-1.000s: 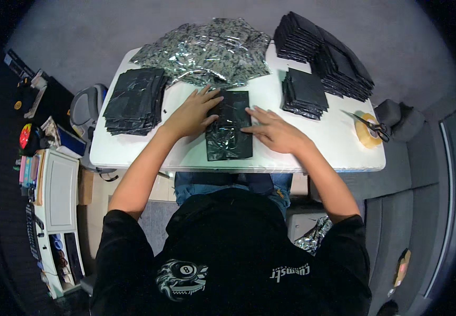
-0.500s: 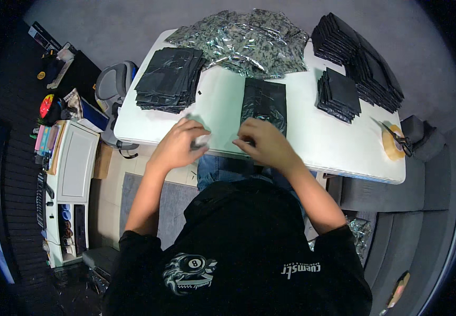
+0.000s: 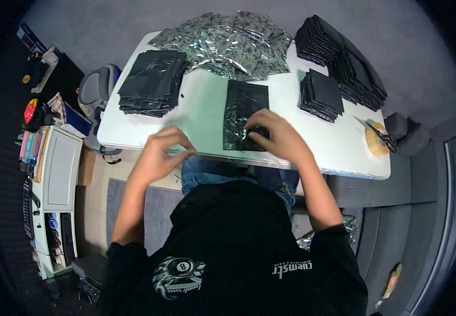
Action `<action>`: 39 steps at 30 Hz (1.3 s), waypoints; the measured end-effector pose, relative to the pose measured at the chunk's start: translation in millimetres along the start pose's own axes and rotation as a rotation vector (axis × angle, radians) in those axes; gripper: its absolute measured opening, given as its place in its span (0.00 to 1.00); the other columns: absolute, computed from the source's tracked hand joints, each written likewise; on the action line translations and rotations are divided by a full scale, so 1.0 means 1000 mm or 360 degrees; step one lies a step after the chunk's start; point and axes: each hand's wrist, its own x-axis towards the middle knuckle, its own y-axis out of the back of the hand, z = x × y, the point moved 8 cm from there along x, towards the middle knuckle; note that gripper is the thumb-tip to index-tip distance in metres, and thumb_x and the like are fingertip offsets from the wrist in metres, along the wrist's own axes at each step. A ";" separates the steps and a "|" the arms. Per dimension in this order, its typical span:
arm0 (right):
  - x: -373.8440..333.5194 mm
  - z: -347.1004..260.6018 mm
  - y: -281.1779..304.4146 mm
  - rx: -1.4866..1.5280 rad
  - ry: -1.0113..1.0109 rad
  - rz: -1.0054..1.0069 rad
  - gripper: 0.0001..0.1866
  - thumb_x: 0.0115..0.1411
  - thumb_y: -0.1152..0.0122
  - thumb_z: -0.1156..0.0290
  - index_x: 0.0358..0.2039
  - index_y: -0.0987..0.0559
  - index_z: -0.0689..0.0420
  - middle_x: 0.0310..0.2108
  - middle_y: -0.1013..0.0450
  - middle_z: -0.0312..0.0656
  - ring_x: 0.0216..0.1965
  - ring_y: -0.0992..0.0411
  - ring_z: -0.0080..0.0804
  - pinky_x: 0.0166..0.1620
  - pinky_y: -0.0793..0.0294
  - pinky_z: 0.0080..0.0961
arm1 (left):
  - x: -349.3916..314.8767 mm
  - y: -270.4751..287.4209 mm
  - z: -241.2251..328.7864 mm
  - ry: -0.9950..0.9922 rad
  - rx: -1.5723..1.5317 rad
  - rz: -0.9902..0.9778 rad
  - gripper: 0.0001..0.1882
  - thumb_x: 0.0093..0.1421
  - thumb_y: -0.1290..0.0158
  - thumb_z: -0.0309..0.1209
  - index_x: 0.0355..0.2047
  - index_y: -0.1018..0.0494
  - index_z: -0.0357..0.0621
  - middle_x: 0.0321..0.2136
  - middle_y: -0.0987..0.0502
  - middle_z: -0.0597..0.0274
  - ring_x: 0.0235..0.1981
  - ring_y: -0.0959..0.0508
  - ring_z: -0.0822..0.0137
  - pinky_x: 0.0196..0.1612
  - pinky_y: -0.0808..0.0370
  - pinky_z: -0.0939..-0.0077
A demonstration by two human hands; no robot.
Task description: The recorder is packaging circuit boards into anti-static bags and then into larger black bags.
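Note:
A flat black plastic package [image 3: 237, 116] lies on the white table in front of me, its near end close to the table's front edge. My right hand [image 3: 281, 138] is over the package's near right part, with curled fingers and thumb closed at a shiny patch of the plastic. Left of the package, at the table's front edge, my left hand [image 3: 163, 154] has its thumb and forefinger drawn together in a pinch. Whether anything thin is between them I cannot make out.
Stacks of black packages stand on the table [image 3: 201, 118] at left [image 3: 151, 81], right [image 3: 321, 95] and far right [image 3: 344, 58]. Clear-wrapped camouflage-patterned packs [image 3: 228, 45] lie along the back. Scissors [image 3: 388, 139] rest on a tape roll [image 3: 375, 147] at the right end.
My right hand has shifted rightward over the package, uncovering its near left part. My left hand has come slightly back toward me. The whole view has moved a little.

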 end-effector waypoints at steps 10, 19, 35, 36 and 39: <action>-0.031 0.046 0.024 -0.0395 0.0156 -0.0134 0.13 0.55 0.29 0.80 0.41 0.12 0.55 0.52 0.21 0.42 0.56 0.23 0.45 0.60 0.24 0.40 | 0.050 -0.099 -0.025 0.0046 -0.0030 -0.0315 0.47 0.62 0.43 0.14 0.79 0.42 0.61 0.51 0.16 0.60 0.51 0.19 0.57 0.59 0.22 0.61; -0.038 0.041 0.017 -0.0550 0.0512 -0.0080 0.09 0.56 0.26 0.70 0.39 0.12 0.54 0.54 0.21 0.40 0.60 0.25 0.42 0.63 0.26 0.41 | 0.064 -0.101 -0.028 -0.0144 0.0093 -0.0288 0.50 0.60 0.47 0.10 0.80 0.46 0.59 0.53 0.16 0.63 0.55 0.21 0.53 0.60 0.22 0.59; 0.055 0.100 0.017 -0.0353 0.0094 -0.0003 0.27 0.69 0.47 0.76 0.69 0.26 0.56 0.75 0.36 0.53 0.78 0.43 0.53 0.79 0.45 0.48 | 0.067 -0.103 -0.042 -0.0186 0.0082 -0.0323 0.48 0.60 0.44 0.13 0.79 0.44 0.56 0.49 0.14 0.57 0.54 0.17 0.51 0.60 0.21 0.59; 0.068 0.097 0.014 -0.0415 0.0123 0.0001 0.26 0.71 0.47 0.72 0.69 0.27 0.55 0.75 0.36 0.52 0.78 0.43 0.53 0.79 0.46 0.49 | 0.066 -0.103 -0.042 -0.0148 0.0017 -0.0329 0.49 0.59 0.44 0.13 0.79 0.44 0.56 0.49 0.14 0.55 0.56 0.17 0.51 0.61 0.21 0.59; 0.096 0.098 -0.002 -0.0498 0.0172 -0.0057 0.25 0.76 0.50 0.64 0.72 0.28 0.51 0.77 0.39 0.50 0.79 0.47 0.51 0.80 0.49 0.53 | 0.062 -0.105 -0.044 -0.0078 -0.0108 -0.0321 0.49 0.59 0.45 0.14 0.80 0.46 0.55 0.49 0.14 0.51 0.58 0.17 0.52 0.62 0.21 0.60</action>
